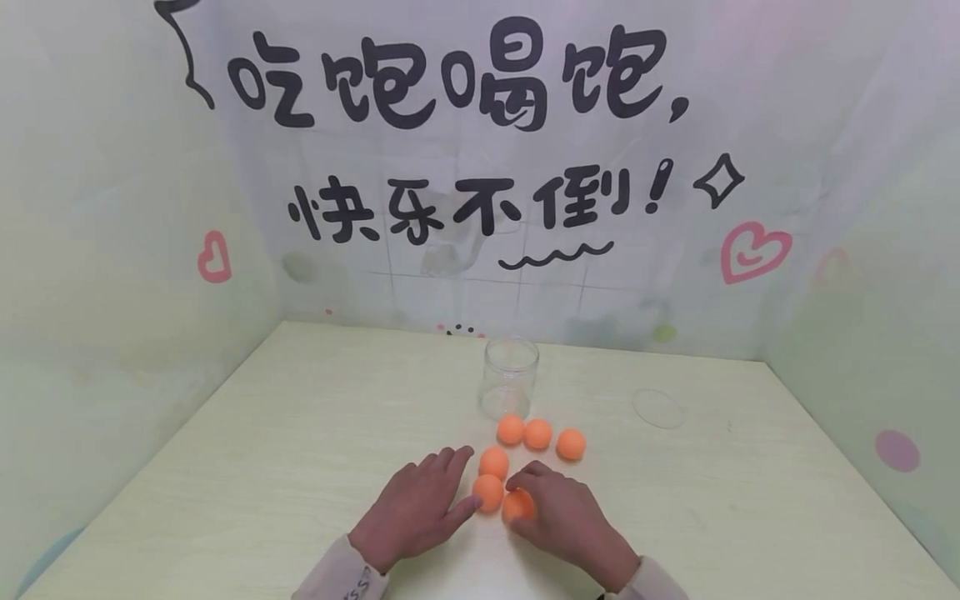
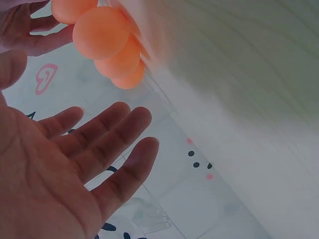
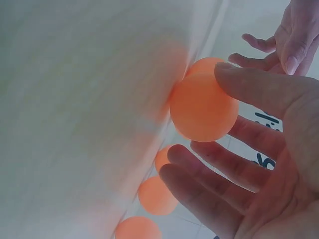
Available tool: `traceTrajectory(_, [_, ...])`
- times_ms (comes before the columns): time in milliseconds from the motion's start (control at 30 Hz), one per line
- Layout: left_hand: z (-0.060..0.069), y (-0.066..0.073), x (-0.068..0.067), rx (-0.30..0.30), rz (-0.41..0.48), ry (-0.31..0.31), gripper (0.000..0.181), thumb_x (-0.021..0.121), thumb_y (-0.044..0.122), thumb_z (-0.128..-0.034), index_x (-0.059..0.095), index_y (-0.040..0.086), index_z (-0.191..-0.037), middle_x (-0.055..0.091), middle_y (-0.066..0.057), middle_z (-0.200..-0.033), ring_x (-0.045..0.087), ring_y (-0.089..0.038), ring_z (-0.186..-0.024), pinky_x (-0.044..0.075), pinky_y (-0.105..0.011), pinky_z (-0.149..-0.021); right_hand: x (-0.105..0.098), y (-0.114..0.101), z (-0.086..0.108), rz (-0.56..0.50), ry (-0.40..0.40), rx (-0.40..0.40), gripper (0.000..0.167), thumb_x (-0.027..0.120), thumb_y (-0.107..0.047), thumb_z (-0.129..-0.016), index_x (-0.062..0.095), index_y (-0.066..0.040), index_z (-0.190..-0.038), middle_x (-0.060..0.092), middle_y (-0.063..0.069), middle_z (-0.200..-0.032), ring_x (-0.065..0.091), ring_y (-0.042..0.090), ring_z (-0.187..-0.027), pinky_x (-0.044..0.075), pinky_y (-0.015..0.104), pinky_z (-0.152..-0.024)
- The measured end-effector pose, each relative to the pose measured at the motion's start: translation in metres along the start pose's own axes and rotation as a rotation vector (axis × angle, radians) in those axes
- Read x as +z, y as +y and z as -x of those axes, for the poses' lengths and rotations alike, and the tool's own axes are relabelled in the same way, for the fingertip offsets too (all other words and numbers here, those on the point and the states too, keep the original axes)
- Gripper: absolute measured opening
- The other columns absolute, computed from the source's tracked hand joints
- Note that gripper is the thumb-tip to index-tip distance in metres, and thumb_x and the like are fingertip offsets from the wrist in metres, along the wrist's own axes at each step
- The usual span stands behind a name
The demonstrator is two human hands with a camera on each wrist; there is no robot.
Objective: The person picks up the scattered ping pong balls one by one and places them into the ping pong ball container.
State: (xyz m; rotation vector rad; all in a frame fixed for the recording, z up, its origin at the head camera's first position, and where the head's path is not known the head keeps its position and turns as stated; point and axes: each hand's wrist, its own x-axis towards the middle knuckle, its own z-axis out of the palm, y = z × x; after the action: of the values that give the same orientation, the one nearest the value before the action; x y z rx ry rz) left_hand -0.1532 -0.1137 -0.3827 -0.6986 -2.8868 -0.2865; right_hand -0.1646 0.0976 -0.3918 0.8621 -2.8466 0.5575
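Several orange balls, like table tennis balls, lie on the pale table. My right hand (image 1: 566,510) curves round the nearest ball (image 3: 202,112), with the thumb on one side and the fingers on the other. My left hand (image 1: 416,504) is on the left of the balls, its fingers extended and apart in the left wrist view. Its thumb tip is beside another ball (image 1: 488,493); whether they touch I cannot tell. Behind that one sits a further ball (image 1: 494,462). Three more, including the rightmost ball (image 1: 572,444), form a row in front of a clear jar (image 1: 510,379).
The clear open-topped jar stands upright near the back of the table (image 1: 300,425). To its right lies a thin transparent disc or ring (image 1: 659,408). A printed white sheet (image 1: 420,292) covers the back, and walls flank both sides.
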Motion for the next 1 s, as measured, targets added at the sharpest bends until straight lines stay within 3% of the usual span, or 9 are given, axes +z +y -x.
traceTrajectory(300, [0.000,0.001,-0.001,-0.004,-0.013,0.001,0.050,0.056,0.040,-0.0915,0.050,0.005,-0.127,0.059,-0.009,-0.113,0.059,-0.021,-0.094,0.049,-0.037,-0.068,-0.011,-0.001,-0.002,0.032,-0.040,-0.007,0.027,0.075,-0.017,-0.072,0.067,-0.013,-0.098,0.061,-0.005,-0.085,0.047,0.006,-0.062,0.036,0.022,-0.050])
traceTrajectory(567, [-0.001,-0.001,-0.005,0.001,-0.035,0.019,0.048,0.058,0.039,-0.0906,0.051,0.006,-0.125,0.058,-0.009,-0.114,0.058,-0.020,-0.094,0.049,-0.037,-0.068,-0.036,0.002,-0.004,-0.005,0.028,-0.042,0.028,0.077,-0.013,-0.071,0.066,-0.012,-0.097,0.063,-0.005,-0.089,0.048,0.006,-0.066,0.038,0.020,-0.053])
traceTrajectory(800, [0.000,0.000,-0.006,-0.013,-0.036,0.014,0.048,0.058,0.039,-0.0903,0.051,0.006,-0.125,0.058,-0.010,-0.117,0.059,-0.022,-0.096,0.049,-0.038,-0.070,-0.049,0.004,-0.009,0.018,0.023,-0.061,0.027,0.077,-0.011,-0.071,0.066,-0.012,-0.096,0.064,-0.004,-0.091,0.045,0.005,-0.063,0.037,0.021,-0.052])
traceTrajectory(1000, [0.001,0.000,-0.006,-0.017,-0.027,0.005,0.048,0.058,0.039,-0.0902,0.052,0.006,-0.126,0.058,-0.010,-0.118,0.058,-0.022,-0.098,0.049,-0.039,-0.071,-0.059,0.004,-0.014,0.007,-0.002,-0.020,0.026,0.076,-0.011,-0.071,0.068,-0.011,-0.096,0.063,-0.006,-0.087,0.049,0.008,-0.065,0.041,0.023,-0.057])
